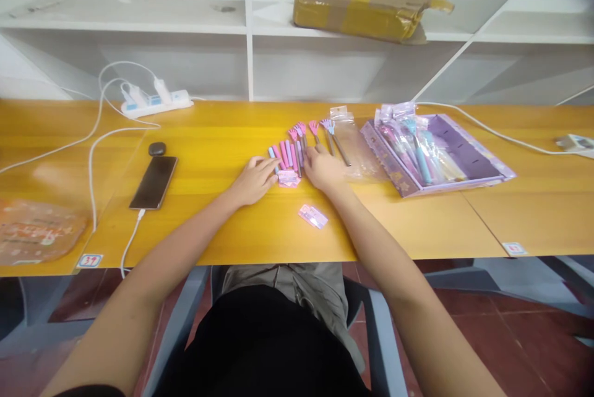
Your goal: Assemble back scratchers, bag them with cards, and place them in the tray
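Observation:
My left hand [254, 181] rests at the left of a row of pink, purple and blue tubular handles [283, 154]. Its fingers are stretched out, with the tips by the blue end handle. My right hand [325, 168] is at the row's other side, fingers curled at the rod of a small back scratcher [301, 129] with a pink, hand-shaped head; its fingertips are partly hidden. Other back scratchers with pink, purple and blue heads [328, 125] on metal rods lie beyond this hand. Small pink printed cards [288, 178] lie below the handles, and more cards [313, 216] lie nearer me.
Clear plastic bags [355, 146] lie right of the scratchers. A purple box [482, 183] holds bagged scratchers. On the left are a phone [154, 182], a dark rounded object [157, 149], a power strip [158, 103] and an orange-printed bag [39, 230]. A taped carton [362, 7] sits on the shelf.

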